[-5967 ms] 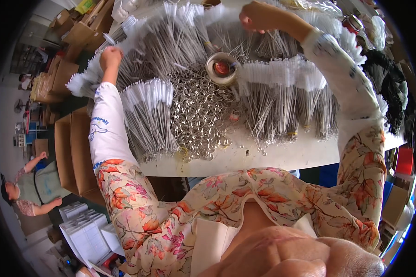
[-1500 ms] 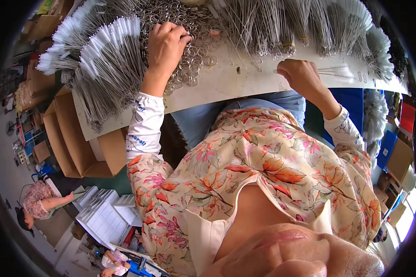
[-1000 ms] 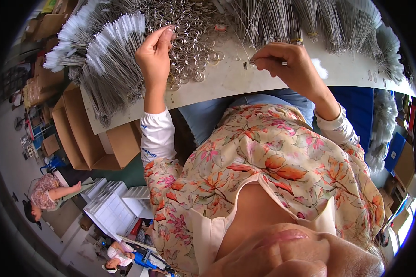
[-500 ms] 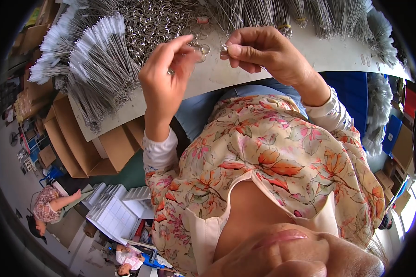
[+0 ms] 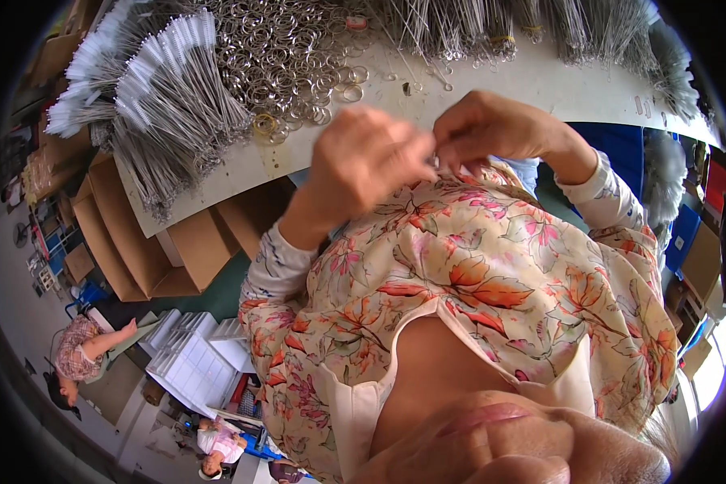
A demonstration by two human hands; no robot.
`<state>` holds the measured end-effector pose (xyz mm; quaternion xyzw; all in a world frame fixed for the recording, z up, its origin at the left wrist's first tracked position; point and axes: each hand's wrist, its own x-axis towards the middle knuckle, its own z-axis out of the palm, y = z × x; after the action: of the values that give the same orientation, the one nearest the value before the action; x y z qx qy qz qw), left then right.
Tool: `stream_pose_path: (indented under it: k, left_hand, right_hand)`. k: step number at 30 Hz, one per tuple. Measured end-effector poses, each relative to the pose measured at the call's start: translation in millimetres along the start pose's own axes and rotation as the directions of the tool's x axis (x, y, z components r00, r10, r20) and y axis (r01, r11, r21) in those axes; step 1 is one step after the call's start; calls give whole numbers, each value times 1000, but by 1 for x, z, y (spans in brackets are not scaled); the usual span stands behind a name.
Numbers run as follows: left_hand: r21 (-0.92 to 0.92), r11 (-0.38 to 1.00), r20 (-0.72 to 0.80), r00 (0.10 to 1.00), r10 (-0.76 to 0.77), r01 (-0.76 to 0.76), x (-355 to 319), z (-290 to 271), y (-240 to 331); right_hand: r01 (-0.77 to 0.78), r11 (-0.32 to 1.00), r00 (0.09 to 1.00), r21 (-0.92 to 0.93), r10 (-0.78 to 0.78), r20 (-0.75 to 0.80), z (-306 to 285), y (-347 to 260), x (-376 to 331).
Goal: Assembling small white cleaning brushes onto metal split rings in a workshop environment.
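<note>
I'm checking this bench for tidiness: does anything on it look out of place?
Slightly: a yellowish loop at the heap's near edge differs in colour from the mostly silver rings, and a small dark scrap lies on the pale table.

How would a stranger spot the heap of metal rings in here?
Find the pale table along the top of the picture. On its left half, just right of the fanned white-tipped brushes, is the heap of metal rings. It's a loose jumble of shiny round loops, whereas the neighbouring brushes have long, straight stems.
</note>
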<state>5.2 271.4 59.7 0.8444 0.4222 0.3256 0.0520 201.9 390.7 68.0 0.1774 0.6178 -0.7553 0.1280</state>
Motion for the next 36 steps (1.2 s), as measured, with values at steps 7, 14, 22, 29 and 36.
stream_pose_path:
  k: [7,14,22,29,36]
  left_hand:
    - [287,924,94,953,-289,252,-8,23,-80]
    - [287,927,-18,969,-245,240,-6,24,-87]
    - [61,921,-93,921,-378,385,-8,3,-76]
    - [286,909,144,924,-354,304,-25,16,-65]
    - [-479,596,69,705,-706,644,-18,8,-41]
  right_hand:
    - [-440,204,785,-874,-386,-485,-11,64,-7]
    - [212,867,646,-451,-471,-601,0,39,5]
    - [259,913,749,-317,-396,-530,6,-11,20]
    - [200,937,759,-286,-333,-560,10,10,21]
    - [288,898,706,-334,-434,-559,15,-1,26]
